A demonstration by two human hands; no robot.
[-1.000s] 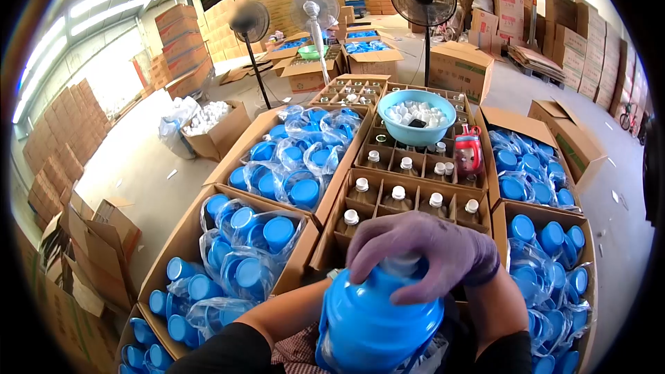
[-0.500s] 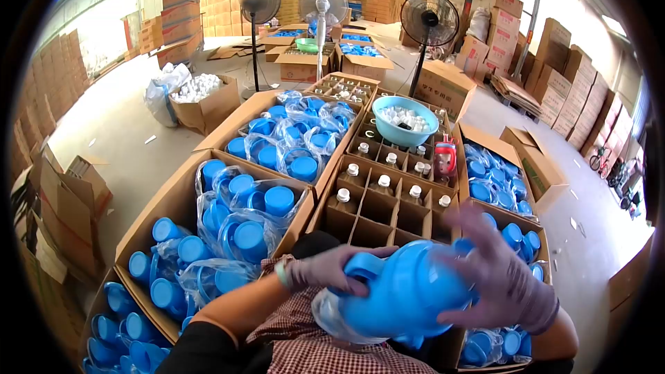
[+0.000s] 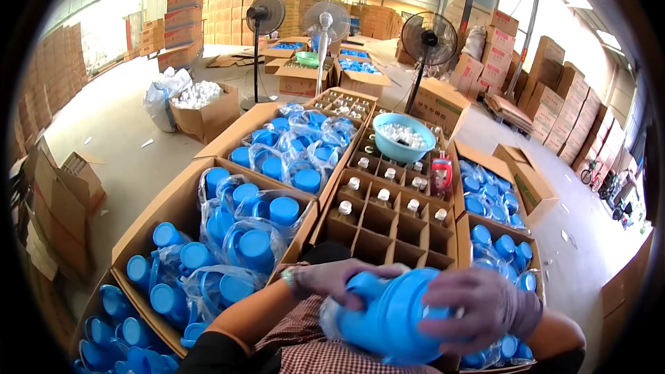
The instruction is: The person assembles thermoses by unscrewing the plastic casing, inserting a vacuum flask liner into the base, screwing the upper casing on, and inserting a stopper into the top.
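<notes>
A blue plastic jug point(image 3: 395, 318) lies tilted on its side in front of my body, with clear plastic wrap around its left end. My left hand point(image 3: 339, 280), in a purple-grey glove, is closed around the jug at its handle. Across the jug's right end curl the fingers of my right hand point(image 3: 474, 308), also gloved and slightly blurred; they hide that end. Just beyond the jug is a divided carton point(image 3: 367, 246) with white-capped bottles point(image 3: 345, 211) in some of its compartments.
Cartons of bagged blue jugs point(image 3: 256, 249) stand left and right. A light-blue basin point(image 3: 404, 137) of white caps rests on the bottle cartons, beside a red-and-clear object point(image 3: 441, 174). Farther off are standing fans point(image 3: 429, 39) and a carton of white pieces point(image 3: 201, 114).
My right hand has come down from its raised, spread position onto the jug's right end. My left hand keeps its hold, and the jug has shifted slightly downward.
</notes>
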